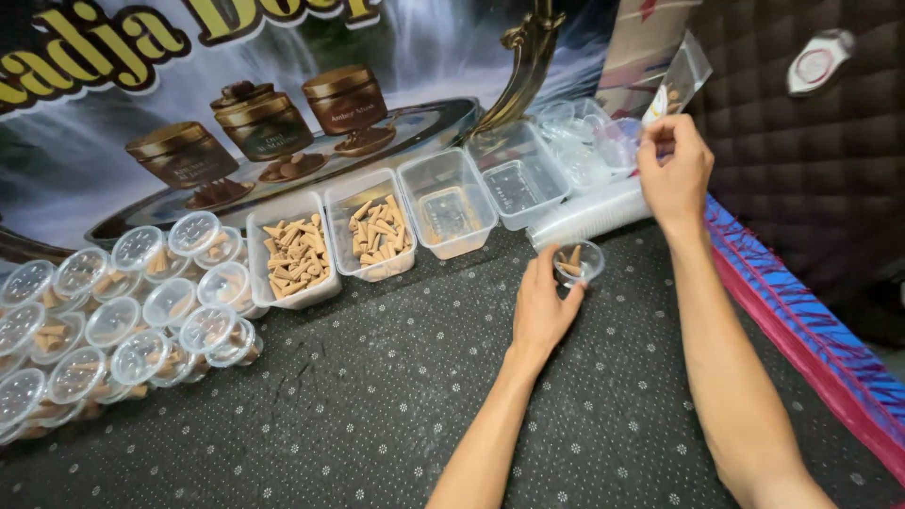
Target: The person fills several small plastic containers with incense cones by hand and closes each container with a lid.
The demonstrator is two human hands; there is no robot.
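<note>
A dark dotted mat [377, 396] is carrying everything, with a large printed banner [283, 85] lying along its far edge. A red and blue striped cloth [801, 330] is running down the mat's right edge. Along the far edge a row of four rectangular clear tubs is sitting side by side: the left tub [292, 254] and the second tub [375, 229] are holding tan cones, while the third tub [450, 205] and the fourth tub [521, 182] are showing none. At the left edge a heap of lidded round cups [113, 325], each with a few cones inside, is piling up. Near the far right corner a sleeve of stacked clear cups [589, 215] is lying on its side, just behind the hands.

The left hand [542, 306] is resting on the mat, fingers partly curled around the side of a small open cup [578, 262] that is holding a few cones; the cup is standing just in front of the stacked sleeve. The right hand [674, 170] is raised above the sleeve, fingertips pinching the lower end of a small clear plastic bag [681, 80] narrowly.
</note>
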